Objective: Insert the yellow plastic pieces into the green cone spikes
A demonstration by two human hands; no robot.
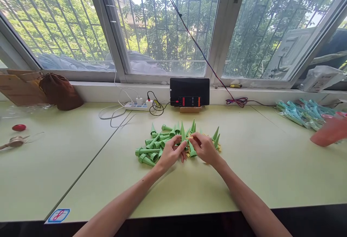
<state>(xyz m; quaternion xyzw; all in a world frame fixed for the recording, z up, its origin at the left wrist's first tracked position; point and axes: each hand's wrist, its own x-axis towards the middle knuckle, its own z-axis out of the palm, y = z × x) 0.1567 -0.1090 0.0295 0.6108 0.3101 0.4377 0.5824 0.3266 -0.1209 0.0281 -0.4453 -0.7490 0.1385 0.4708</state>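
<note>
A pile of green plastic cone spikes (155, 145) lies on the pale green table (189, 182), with small yellow pieces (218, 147) among them. Some cones stand upright at the back of the pile, others lie flat on the left. My left hand (171, 154) is closed on a green cone (192, 150) at the middle of the pile. My right hand (205, 148) faces it, fingers pinched on a small yellow piece (189, 137) right at that cone. Both hands rest low over the pile.
A black tablet (189, 89) and a phone on a stand (189, 102) sit against the window sill. A power strip (138, 105) with cables lies to the left. A brown bag (61, 91), turquoise packets (303, 114) and another person's blurred hand (329, 131) are at the sides.
</note>
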